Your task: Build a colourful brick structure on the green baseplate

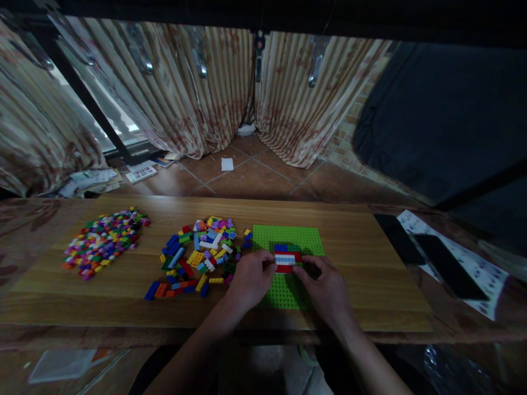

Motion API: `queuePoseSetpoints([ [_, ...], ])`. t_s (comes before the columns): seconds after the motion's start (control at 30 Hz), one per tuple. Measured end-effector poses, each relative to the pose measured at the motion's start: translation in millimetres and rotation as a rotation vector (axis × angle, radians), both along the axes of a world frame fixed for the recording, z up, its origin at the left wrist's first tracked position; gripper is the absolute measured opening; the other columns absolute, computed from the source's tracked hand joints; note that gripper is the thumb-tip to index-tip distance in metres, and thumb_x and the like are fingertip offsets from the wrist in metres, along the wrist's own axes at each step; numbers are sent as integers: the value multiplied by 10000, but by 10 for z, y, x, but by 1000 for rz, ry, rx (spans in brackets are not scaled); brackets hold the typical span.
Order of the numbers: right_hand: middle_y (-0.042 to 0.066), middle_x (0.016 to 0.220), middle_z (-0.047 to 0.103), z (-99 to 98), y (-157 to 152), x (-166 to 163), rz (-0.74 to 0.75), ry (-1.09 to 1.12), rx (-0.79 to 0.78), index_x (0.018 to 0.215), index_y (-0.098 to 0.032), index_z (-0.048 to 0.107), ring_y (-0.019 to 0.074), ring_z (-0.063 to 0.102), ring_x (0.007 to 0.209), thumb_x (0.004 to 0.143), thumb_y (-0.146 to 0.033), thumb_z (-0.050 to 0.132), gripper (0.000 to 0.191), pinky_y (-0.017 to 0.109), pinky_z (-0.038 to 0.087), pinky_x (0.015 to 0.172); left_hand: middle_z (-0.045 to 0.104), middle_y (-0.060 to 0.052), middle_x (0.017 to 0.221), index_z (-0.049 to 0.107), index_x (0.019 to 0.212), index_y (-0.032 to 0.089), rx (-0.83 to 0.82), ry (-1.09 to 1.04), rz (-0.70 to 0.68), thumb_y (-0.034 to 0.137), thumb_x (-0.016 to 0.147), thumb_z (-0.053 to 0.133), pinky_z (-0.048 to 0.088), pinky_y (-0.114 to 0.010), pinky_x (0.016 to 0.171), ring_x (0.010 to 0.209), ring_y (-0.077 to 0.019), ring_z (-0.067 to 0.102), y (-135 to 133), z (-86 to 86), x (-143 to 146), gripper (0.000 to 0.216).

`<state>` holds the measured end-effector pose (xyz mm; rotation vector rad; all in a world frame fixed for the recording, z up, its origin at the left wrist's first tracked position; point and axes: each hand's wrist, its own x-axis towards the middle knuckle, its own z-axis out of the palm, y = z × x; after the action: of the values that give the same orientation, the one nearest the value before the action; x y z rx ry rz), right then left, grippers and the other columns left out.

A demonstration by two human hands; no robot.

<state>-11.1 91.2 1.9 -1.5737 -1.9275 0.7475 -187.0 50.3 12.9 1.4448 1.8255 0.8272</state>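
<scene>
A flat assembly of building bricks [285,259], red with a white and light blue strip and a blue and green back row, is over the green baseplate [282,296]. Whether it is pressed onto the studs I cannot tell. My left hand [252,277] pinches the assembly's left end between thumb and fingers. From the other side, my right hand [325,282] grips its right end, thumb at the front corner and fingers curled behind. Parts of the baseplate are hidden under both hands.
Left of the baseplate lies a loose pile of larger bricks [209,247]. Farther left is a heap of small bricks [109,238]. On the right, a dark phone [450,266] rests on a printed sheet [492,282], beside a black flat object [397,238]. All the bricks are on a wooden board [362,296].
</scene>
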Motion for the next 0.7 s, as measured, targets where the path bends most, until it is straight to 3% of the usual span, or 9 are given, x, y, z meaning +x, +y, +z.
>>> queuePoseSetpoints([
  [0.53, 112, 985, 683, -12, 12, -13, 8, 15, -23, 983, -147, 682, 235, 629, 829, 776, -468, 610, 388, 368, 481, 761, 721, -34, 829, 690, 862, 180, -11, 47, 23, 168, 837, 530, 446, -263, 723, 771, -165, 648, -26, 16, 31, 162],
  [0.7, 107, 867, 722, 38, 99, 54, -59, 101, -97, 946, -150, 693, 244, 662, 795, 839, -541, 500, 448, 358, 485, 726, 664, -26, 687, 630, 705, 168, -4, 27, 30, 231, 914, 411, 403, -245, 617, 655, -146, 605, -9, 76, -4, 310],
])
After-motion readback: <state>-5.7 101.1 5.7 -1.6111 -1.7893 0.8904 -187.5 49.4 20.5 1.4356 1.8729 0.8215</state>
